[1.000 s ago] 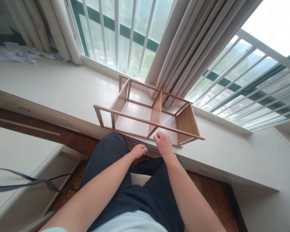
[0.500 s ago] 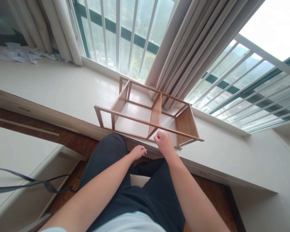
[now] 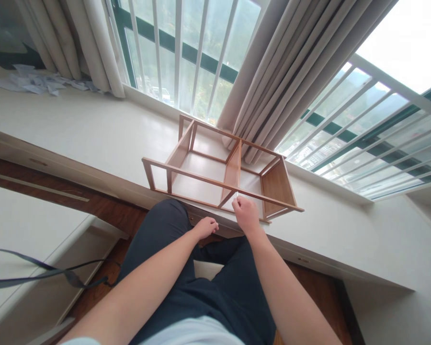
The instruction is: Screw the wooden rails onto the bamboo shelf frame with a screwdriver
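A wooden shelf frame [image 3: 232, 173] is laid sideways along the front edge of the ledge [image 3: 330, 215]; a thin rod [image 3: 237, 194] is held by its near rail.

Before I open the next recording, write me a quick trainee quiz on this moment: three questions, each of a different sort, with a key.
1. True or false: the wooden frame lies on the floor.
2. Which of the person's hands is nearer the frame? A: the left. B: the right.
3. Fill in the blank: loose white papers lie toward the left end of the white ledge, near the foot of a ____.

Key:
1. False; it rests on the white ledge.
2. B; the right hand is at its front edge, with something thin and pale at the fingertips, too small to name.
3. Curtain.
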`<state>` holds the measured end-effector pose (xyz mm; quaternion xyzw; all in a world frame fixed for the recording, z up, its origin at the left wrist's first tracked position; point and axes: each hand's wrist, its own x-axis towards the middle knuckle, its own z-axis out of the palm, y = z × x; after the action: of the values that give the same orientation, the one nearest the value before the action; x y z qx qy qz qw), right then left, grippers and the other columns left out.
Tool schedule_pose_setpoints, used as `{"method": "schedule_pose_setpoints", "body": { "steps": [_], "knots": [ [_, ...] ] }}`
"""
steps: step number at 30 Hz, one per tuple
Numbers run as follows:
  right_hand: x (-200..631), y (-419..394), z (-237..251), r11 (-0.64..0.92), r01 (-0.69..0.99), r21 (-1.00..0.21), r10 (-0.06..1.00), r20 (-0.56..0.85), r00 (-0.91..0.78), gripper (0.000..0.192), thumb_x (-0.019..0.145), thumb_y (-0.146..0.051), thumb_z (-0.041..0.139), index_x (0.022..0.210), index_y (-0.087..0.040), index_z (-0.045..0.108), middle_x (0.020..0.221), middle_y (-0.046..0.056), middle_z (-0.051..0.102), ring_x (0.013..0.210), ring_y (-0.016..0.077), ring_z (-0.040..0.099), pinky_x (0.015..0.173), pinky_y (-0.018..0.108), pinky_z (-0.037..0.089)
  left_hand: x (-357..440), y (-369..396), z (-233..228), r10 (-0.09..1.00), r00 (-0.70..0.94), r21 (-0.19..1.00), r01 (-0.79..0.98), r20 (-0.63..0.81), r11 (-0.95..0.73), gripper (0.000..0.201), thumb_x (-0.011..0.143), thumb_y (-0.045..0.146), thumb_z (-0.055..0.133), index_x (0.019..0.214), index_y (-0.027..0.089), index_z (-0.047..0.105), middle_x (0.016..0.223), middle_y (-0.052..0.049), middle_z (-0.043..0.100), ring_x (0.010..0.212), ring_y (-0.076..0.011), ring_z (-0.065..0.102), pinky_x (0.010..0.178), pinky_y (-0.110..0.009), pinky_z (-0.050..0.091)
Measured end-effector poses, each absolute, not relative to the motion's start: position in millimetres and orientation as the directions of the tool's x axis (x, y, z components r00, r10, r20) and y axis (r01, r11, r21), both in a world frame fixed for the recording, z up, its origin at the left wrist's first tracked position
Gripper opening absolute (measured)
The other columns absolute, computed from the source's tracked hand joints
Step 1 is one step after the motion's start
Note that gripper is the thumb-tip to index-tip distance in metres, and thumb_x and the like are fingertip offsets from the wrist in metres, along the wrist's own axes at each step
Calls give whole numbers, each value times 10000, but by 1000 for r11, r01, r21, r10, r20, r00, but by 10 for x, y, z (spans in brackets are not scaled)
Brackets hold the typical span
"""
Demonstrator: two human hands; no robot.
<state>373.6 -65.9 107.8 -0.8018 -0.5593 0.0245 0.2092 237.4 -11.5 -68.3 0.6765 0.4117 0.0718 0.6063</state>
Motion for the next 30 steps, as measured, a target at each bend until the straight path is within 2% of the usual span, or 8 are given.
{"method": "schedule_pose_setpoints", "body": {
  "steps": [9, 12, 15, 18, 21, 25, 30],
  "knots": [
    [3707, -649, 899, -191, 661, -725, 866, 193, 462, 405, 943, -391, 427, 599, -225, 290, 543, -59, 300, 550, 125, 305, 559, 280, 221, 2367, -112, -727, 641, 657, 882, 468, -396, 65, 242, 803, 302, 537, 753, 159, 725, 670, -36, 685, 620, -151, 592, 561, -240, 417],
    [3671, -646, 819, -145, 439, -887, 860, 107, 499, 420, 935, -461, 457, 611, -234, 316, 528, -67, 329, 509, 113, 315, 512, 259, 246, 2369, -113, -730, 640, 659, 881, 469, -394, 60, 247, 800, 304, 534, 755, 160, 729, 673, -38, 689, 632, -153, 603, 568, -237, 422],
    [3606, -643, 773, -104, 109, -989, 861, -35, 507, 435, 901, -507, 520, 613, -244, 329, 494, -84, 318, 430, 94, 279, 433, 242, 224, 2376, -110, -732, 638, 661, 880, 471, -394, 56, 249, 796, 305, 529, 752, 158, 725, 671, -39, 688, 623, -152, 599, 562, -237, 422],
    [3532, -645, 787, -36, -177, -984, 876, -117, 468, 430, 867, -497, 582, 619, -239, 344, 506, -88, 329, 406, 80, 266, 392, 222, 220, 2384, -109, -734, 637, 661, 880, 472, -396, 57, 250, 794, 308, 528, 757, 156, 722, 666, -36, 682, 599, -146, 583, 548, -236, 417],
    [3475, -654, 826, 0, -377, -926, 897, -166, 409, 439, 868, -482, 605, 629, -228, 338, 545, -81, 335, 431, 78, 282, 389, 198, 239, 2390, -111, -721, 634, 657, 876, 477, -407, 68, 242, 792, 298, 528, 757, 156, 721, 651, -30, 671, 586, -140, 574, 548, -233, 416],
    [3431, -676, 847, 3, -600, -800, 932, -216, 292, 437, 919, -429, 586, 636, -216, 330, 597, -66, 303, 485, 90, 263, 406, 184, 261, 2391, -110, -687, 634, 657, 879, 470, -409, 80, 214, 787, 263, 536, 738, 155, 714, 639, -24, 662, 600, -140, 584, 564, -231, 421],
    [3382, -688, 841, 40, -768, -639, 970, -160, 184, 412, 993, -372, 518, 656, -203, 352, 647, -51, 275, 533, 105, 238, 426, 162, 267, 2382, -105, -664, 635, 670, 886, 462, -385, 51, 231, 815, 270, 533, 718, 154, 708, 623, -23, 652, 576, -140, 571, 571, -239, 420]
  ]
}}
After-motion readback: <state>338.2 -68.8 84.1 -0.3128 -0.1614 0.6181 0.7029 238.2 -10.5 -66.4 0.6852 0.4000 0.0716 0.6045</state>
